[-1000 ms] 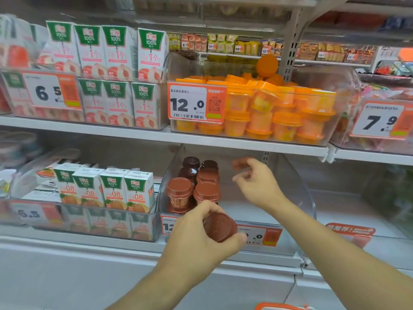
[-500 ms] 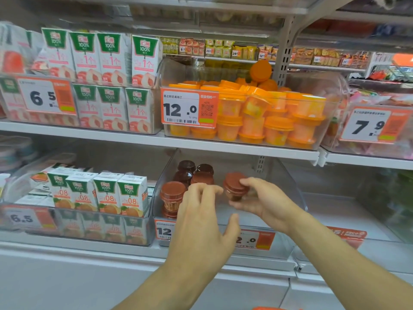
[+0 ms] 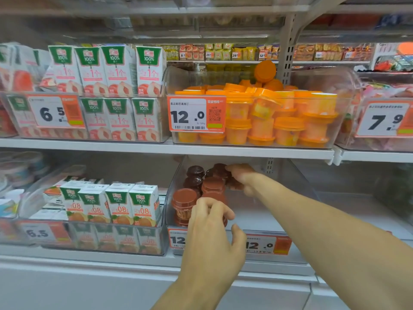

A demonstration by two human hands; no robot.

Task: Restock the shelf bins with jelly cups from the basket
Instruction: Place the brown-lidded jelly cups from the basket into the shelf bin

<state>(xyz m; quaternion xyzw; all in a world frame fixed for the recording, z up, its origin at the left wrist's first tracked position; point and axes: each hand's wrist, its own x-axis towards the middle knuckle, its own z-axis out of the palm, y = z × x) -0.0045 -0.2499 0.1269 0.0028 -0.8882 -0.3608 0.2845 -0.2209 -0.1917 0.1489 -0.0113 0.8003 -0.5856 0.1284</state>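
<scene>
Several brown jelly cups (image 3: 185,198) stand stacked at the left of a clear shelf bin (image 3: 263,215) on the lower shelf. My right hand (image 3: 242,177) reaches deep into the bin and grips a brown jelly cup (image 3: 235,186) beside the rear cups. At the bin's front, my left hand (image 3: 212,233) curls its fingers over another brown cup (image 3: 224,220), which is mostly hidden behind the fingers. The basket is out of view.
Above, a clear bin of orange jelly cups (image 3: 257,121) sits on the upper shelf behind a 12.0 price tag (image 3: 196,115). Juice cartons (image 3: 116,204) fill the bin to the left. The shelf edge (image 3: 245,152) hangs just above my right hand.
My right hand has carried its cup further back into the bin. My left hand has brought its cup down among the front cups, fingers now curled over it.
</scene>
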